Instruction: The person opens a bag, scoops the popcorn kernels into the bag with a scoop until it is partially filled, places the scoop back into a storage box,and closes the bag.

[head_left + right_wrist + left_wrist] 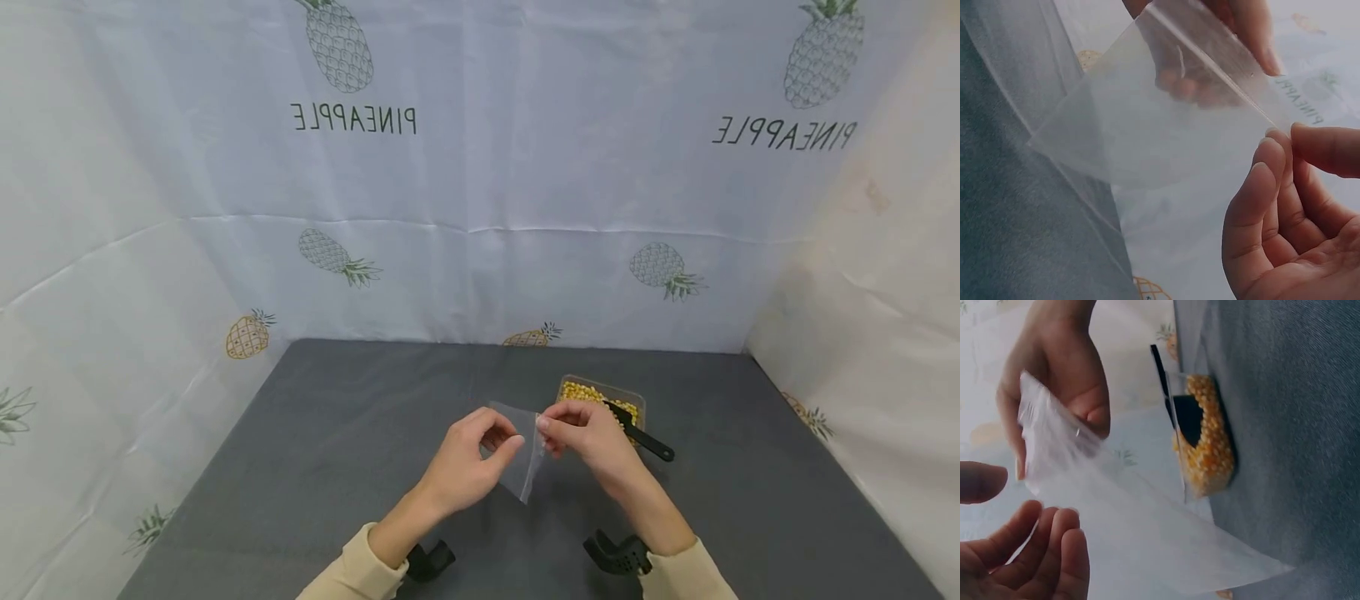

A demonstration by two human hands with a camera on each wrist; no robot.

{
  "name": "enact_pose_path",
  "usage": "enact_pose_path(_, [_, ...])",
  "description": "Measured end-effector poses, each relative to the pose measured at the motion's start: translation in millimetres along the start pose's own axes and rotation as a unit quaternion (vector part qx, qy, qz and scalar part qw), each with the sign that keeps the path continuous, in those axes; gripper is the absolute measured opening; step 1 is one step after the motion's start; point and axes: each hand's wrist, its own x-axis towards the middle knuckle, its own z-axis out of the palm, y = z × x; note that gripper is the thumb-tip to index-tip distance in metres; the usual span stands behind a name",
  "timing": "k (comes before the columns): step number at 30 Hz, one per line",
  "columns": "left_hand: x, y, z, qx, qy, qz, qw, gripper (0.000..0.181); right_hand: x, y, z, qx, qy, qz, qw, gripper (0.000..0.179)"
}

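Observation:
A clear zip-lock bag (519, 482) hangs tilted in the air between the two hands. My right hand (596, 437) pinches it by a top corner, at the zip edge; the right wrist view shows thumb and fingertips (1277, 142) meeting there. My left hand (467, 467) is beside the bag, its thumb and bent fingers apart with a gap between them. In the left wrist view, those fingers (1063, 550) are near the bag's zip edge without gripping it. Nothing is visible inside the bag (1147, 531).
Behind my right hand stands a clear plastic container (642, 407) of yellow corn kernels (579, 392). A black scoop (651, 443) rests in it, handle over the rim. The dark grey table (360, 433) is bounded by pineapple-print cloth (465, 283) at the back and sides.

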Motion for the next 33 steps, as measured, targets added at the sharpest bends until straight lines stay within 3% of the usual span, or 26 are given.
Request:
enact_pose_path(7, [3.1,8.8,9.9,0.0,-0.011,-0.028,0.9995,0.024,0.5,-9.5,6.2,-0.017,0.017,-0.016,0.9996,0.029])
enact_pose_path(13, [7.9,11.4,12.4,-0.025,-0.024,-0.051,0.9981,0.02,2.6,-12.1,8.6,-0.03,0.027,-0.021,0.999,0.03])
enact_pose_path(22, [9.4,10.7,9.5,-0.056,-0.041,-0.058,0.9959,0.02,3.6,-9.6,7.1,-0.02,0.027,-0.038,0.9987,0.025])
enact_pose_path(33, [13.8,10.3,3.2,-0.026,-0.119,-0.067,0.9903,0.012,3.6,-10.5,5.2,-0.02,0.015,-0.028,0.9993,0.029])
